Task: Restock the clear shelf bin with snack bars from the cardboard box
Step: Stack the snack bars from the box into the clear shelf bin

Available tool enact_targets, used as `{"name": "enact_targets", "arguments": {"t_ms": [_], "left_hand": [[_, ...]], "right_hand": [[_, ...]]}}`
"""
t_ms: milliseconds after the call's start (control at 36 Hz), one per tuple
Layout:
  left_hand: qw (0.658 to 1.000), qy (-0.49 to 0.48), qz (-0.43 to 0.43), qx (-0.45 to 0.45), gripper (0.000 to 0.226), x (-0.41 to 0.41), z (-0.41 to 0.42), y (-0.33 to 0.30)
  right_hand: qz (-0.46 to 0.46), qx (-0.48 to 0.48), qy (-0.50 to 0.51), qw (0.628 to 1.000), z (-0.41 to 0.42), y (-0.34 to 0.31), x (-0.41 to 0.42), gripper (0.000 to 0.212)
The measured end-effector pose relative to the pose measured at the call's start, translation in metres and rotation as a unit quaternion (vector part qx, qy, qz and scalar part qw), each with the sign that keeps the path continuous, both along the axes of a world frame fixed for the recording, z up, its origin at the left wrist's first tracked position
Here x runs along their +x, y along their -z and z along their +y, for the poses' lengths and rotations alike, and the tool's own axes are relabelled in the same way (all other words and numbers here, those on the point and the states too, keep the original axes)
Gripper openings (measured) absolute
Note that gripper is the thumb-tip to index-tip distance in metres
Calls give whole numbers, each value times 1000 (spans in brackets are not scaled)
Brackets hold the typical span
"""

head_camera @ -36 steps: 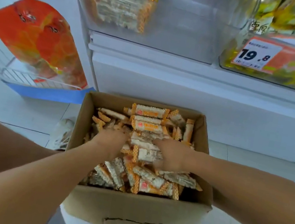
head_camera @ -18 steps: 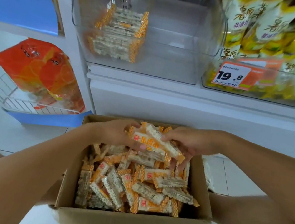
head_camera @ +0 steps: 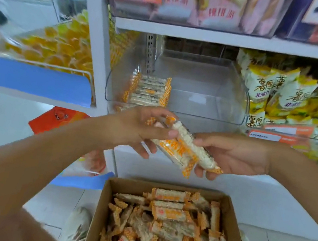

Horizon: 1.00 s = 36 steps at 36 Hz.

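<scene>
— What are the hands doing?
— I'm holding both arms out in front, forearms converging. My left hand [head_camera: 137, 131] is pinching with thumb over curled fingers.
— And the other?
— My right hand [head_camera: 236, 158] is cupping palm-up, fingers curling underneath, fingertips nearly meeting the left's.
</scene>
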<state>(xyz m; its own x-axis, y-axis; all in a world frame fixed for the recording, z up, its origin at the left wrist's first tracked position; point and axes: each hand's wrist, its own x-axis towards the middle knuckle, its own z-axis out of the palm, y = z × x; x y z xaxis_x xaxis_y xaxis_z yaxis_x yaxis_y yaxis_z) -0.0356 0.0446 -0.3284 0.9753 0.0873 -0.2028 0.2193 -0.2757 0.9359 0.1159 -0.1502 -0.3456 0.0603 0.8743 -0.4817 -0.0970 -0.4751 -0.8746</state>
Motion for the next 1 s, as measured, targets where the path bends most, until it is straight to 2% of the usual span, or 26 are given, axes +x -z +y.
{"name": "enact_targets", "arguments": {"t_ms": [111,194,250,306,361,444,528,556,639,694,722,833,861,889,944,1000], "left_hand": [[994,-18,-97,37,37,10,15,-25],[983,-53,-165,57,29,23,28,-35],[977,-71,-192,67,20,31,36,-39],[971,-90,-210,70,9,40,46,-40],[967,-105,-221,68,8,47,54,-36],[964,-124,-228,63,18,54,68,-24],[959,-135,-232,91,21,61,81,-15],[958,-149,-230,82,18,64,84,-13],[960,-196,-195,-40,23,75,83,-12],[960,-192,-173,-107,31,80,81,-12],[962,-184,-171,-105,34,81,80,-10],[968,-149,-202,-3,6,82,85,3],[969,-143,-202,20,12,83,89,6],[968,-133,-204,55,25,83,93,8],[961,-99,-207,157,45,81,101,11],[946,-74,-189,253,49,76,107,13]], "right_hand": [[-26,56,23,998,15,-37,6,49],[-92,112,49,988,23,-58,9,37],[-155,146,30,977,30,-66,12,29],[-230,170,40,957,43,-67,21,42],[-274,189,132,934,58,-60,33,49],[-262,222,220,913,76,-49,47,38],[-195,232,213,929,85,-41,60,55],[-170,227,203,937,88,-40,63,54],[-169,199,178,949,98,-31,70,26],[-160,188,187,951,106,-25,72,24],[-148,190,199,950,110,-24,72,27],[-164,171,247,940,119,-21,78,69],[-183,155,237,941,120,-20,80,76],[-205,139,217,944,121,-19,80,78],[-247,121,172,946,122,-16,78,66],[-266,129,146,944,124,-11,74,50]]}}
